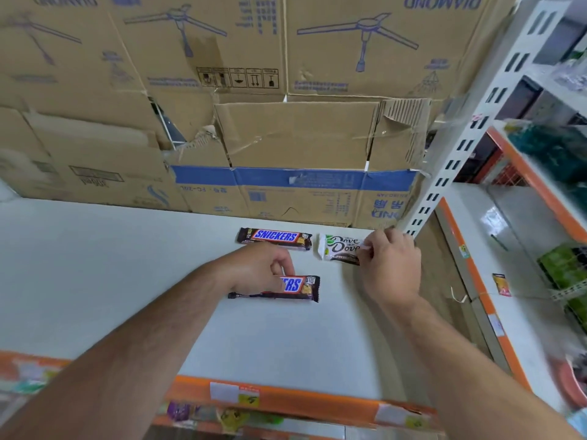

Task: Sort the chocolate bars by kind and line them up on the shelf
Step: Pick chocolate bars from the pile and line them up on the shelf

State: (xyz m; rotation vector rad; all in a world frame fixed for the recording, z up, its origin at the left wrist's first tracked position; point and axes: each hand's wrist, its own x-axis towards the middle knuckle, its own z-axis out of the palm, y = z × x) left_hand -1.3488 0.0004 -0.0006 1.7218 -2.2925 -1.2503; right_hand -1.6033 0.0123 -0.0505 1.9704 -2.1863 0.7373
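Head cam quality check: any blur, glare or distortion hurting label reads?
Head view: centre sharp, far Snickers bar and Dove bar labels legible; left hand covers part of the near Snickers bar label; right-side shelves smeared by blur; wide-angle distortion slants the white upright; lighting even, no wrapper glare.

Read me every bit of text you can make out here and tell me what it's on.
"SNICKERS": far bar.
"ERS": near bar, rest under left hand.
"Dove", twice: white bar, pinched by right hand.
"DIAMOND", upside down: cardboard box.
Box small print, shelf-edge tags: blurred.
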